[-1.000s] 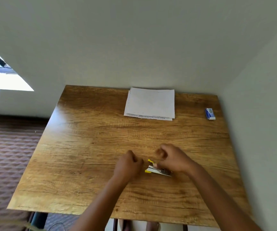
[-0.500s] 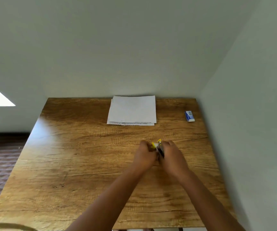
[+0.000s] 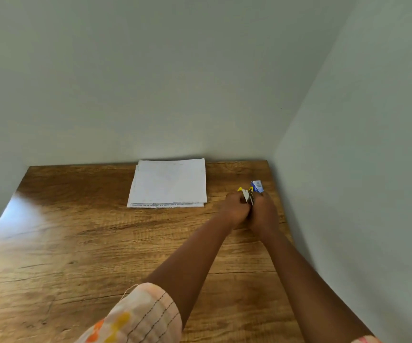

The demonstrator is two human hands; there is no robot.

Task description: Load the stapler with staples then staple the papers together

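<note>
Together, both hands are bunched over the far right part of the wooden table (image 3: 81, 256), knuckles side by side and touching. The left hand (image 3: 234, 210) and the right hand (image 3: 264, 214) each have fingers curled round the stapler (image 3: 247, 197), which pokes up between them with its yellow-tipped, metal-looking parts spread apart, so it seems hinged open for loading; whether any staples are in yet is too small to tell. Judging by its size in the hands, the stapler is light and rigid, with a sprung top that could snap shut, so holding the base firmly in one hand and the lifted arm in the other looks the sound grip. Just beyond the fingertips lies a small blue and white box (image 3: 257, 186), probably the staples; those strips would be brittle and best pinched by their sides. Further left, against the wall, the papers (image 3: 169, 183) rest in a loose, slightly fanned stack, thin and floppy, apart from the hands.
</note>
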